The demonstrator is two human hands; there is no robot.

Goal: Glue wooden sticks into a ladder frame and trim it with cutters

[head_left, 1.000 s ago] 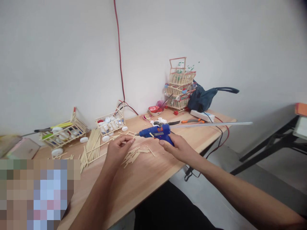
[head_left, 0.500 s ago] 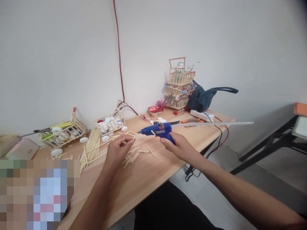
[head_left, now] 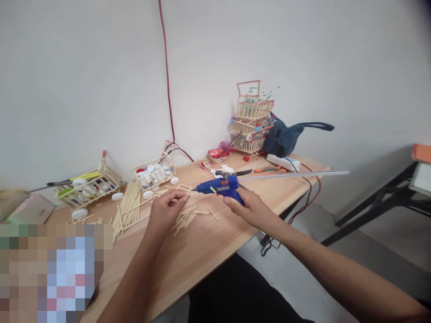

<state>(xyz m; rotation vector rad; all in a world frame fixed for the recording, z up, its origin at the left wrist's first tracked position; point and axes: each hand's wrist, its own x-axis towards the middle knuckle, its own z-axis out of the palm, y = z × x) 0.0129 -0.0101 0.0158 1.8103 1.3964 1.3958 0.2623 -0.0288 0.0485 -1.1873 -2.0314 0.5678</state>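
Observation:
My right hand point(head_left: 247, 205) is wrapped round the handle of a blue hot glue gun point(head_left: 218, 186). A long clear glue stick point(head_left: 296, 175) juts from the gun's back end. In a pinch, my left hand point(head_left: 170, 206) holds a small frame of thin wooden sticks point(head_left: 183, 187). The gun's nozzle is at the right corner of that frame, close to my left fingertips; whether it touches I cannot tell. Just below, short cut wooden sticks point(head_left: 185, 220) lie loose on the wooden table point(head_left: 215, 246).
Long sticks point(head_left: 129, 206) lie left of my hands. Behind stand two stick carts point(head_left: 89, 188) point(head_left: 155, 172) with white wheels. Farther back are stacked stick baskets point(head_left: 254, 121), a dark bag point(head_left: 284, 137), a power strip point(head_left: 283, 162), orange-handled pliers point(head_left: 269, 170) and a red-stained bowl point(head_left: 217, 154).
My right hand has moved the glue gun slightly left and down, bringing its nozzle to the stick frame. My left hand has stayed nearly still.

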